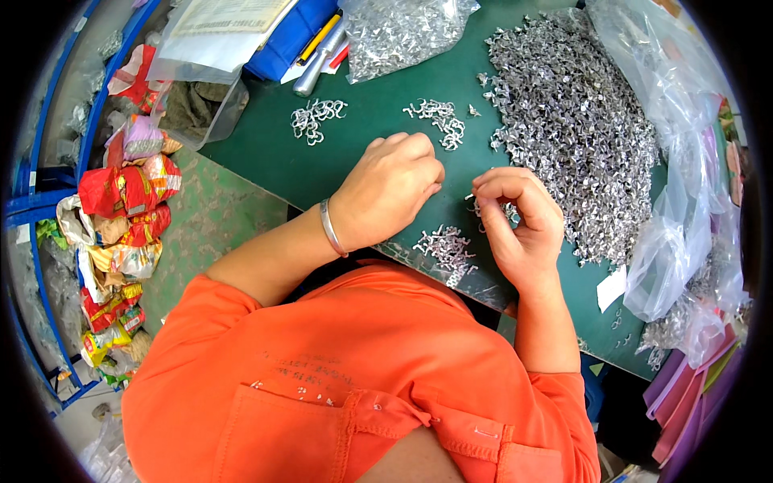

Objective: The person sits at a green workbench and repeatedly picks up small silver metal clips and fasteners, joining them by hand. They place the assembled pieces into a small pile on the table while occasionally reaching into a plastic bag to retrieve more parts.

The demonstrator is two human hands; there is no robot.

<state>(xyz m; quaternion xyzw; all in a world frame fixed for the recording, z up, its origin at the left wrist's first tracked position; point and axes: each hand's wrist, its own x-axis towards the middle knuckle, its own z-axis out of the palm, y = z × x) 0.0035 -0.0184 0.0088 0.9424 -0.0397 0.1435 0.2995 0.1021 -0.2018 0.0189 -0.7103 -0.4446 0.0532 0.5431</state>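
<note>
My left hand (390,189), a silver bangle (328,228) on its wrist, is over the green tabletop with its fingers curled closed. What those fingers hold, if anything, is hidden. To its right, my right hand (523,221) pinches thumb and forefinger together, and a small silver metal piece (471,197) shows at the tips. Between the hands, near the table edge, lies a small heap of bent metal pieces (445,249). Beyond my left hand are two more little piles, one of curved metal pieces (317,120) and one of similar pieces (439,121).
A large mound of silver metal parts (572,129) covers the right of the table (266,165). Clear plastic bags (676,233) hang along that side. At the back sit a filled plastic bag (403,36) and a blue bin (294,40). Blue shelving (80,161) stands left.
</note>
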